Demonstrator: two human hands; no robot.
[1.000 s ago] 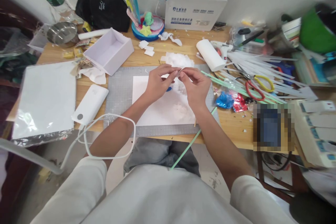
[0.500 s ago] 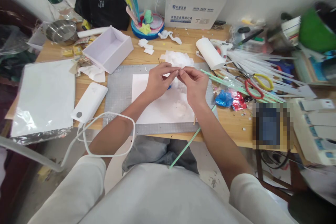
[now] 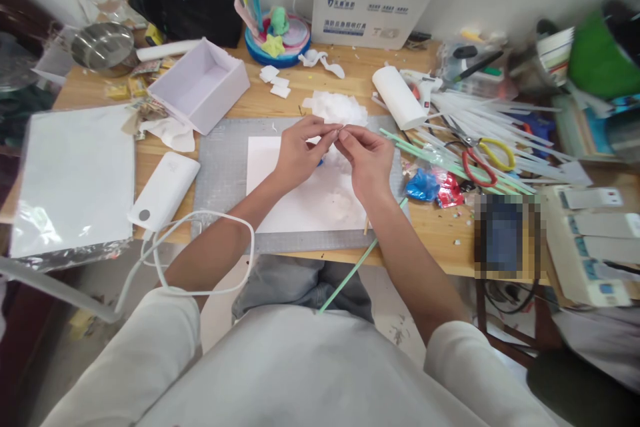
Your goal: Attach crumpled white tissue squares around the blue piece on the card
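Note:
My left hand [image 3: 301,152] and my right hand [image 3: 369,159] meet at the fingertips above a white sheet [image 3: 295,210] on a grey cutting mat [image 3: 215,167]. Both are pinched closed around something too small to make out. A bit of blue shows just under my left fingers. White tissue [image 3: 336,107] lies just beyond the hands. From the mat's front edge toward my lap runs a green strip [image 3: 350,275].
On the left are a lilac box [image 3: 205,90], a white power bank [image 3: 166,190] with a looped cable and a plastic-wrapped pack [image 3: 75,173]. To the right lie a white roll [image 3: 399,98], scissors [image 3: 481,163], pale strips and blue and red packets [image 3: 423,185].
The whole view has shifted slightly, with the table's things a little further left and up. My hands keep the same pinch, fingertips together.

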